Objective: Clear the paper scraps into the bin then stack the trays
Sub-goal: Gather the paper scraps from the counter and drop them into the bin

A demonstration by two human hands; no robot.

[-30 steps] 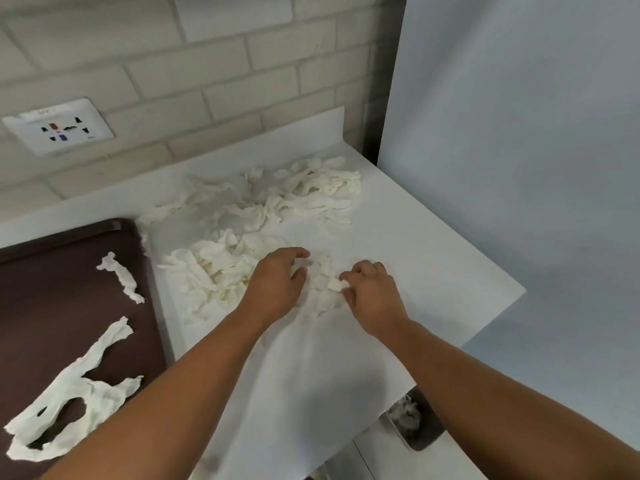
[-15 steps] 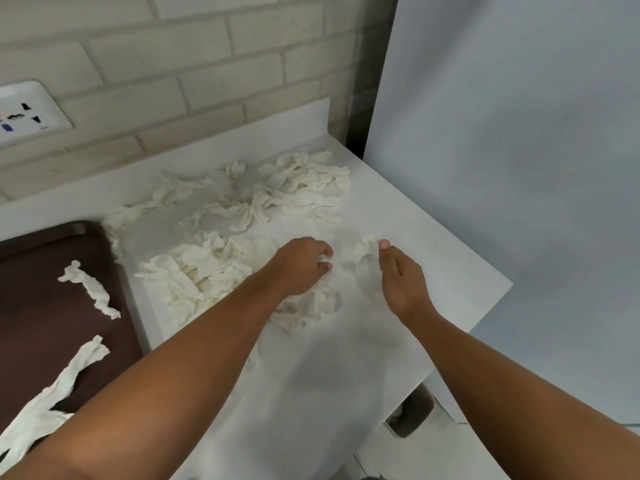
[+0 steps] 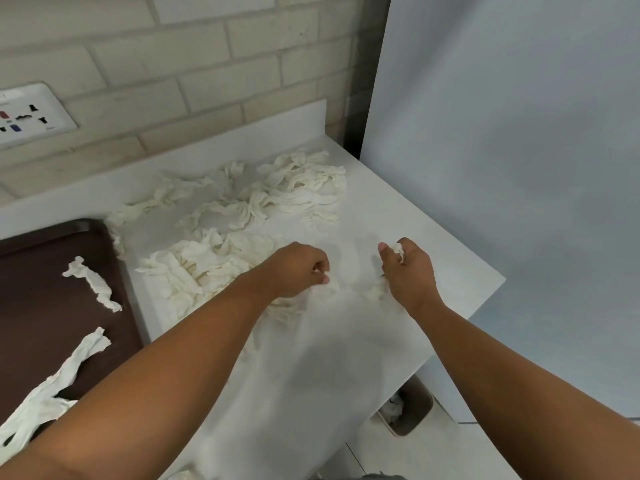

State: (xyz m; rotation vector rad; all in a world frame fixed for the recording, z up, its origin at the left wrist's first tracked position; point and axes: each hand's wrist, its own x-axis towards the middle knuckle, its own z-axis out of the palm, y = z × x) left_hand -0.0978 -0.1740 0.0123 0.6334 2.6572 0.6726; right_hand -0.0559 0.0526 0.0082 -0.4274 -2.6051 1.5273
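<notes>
Right hand (image 3: pixel 408 275) now fisted round scrap (image 3: pixel 399 251) | left hand (image 3: pixel 296 271) pinches scraps (image 3: pixel 207 265) | tray (image 3: pixel 41 334) strip (image 3: pixel 93 284) lies diagonal

The crumpled off-white paper scraps (image 3: pixel 207 265) nearly matched the plain white flat counter (image 3: pixel 398 209). The rectangular plastic tray (image 3: pixel 34 289) was dark brown. The beige brick wall (image 3: pixel 214 71) showed a staggered pattern with paler joints.
</notes>
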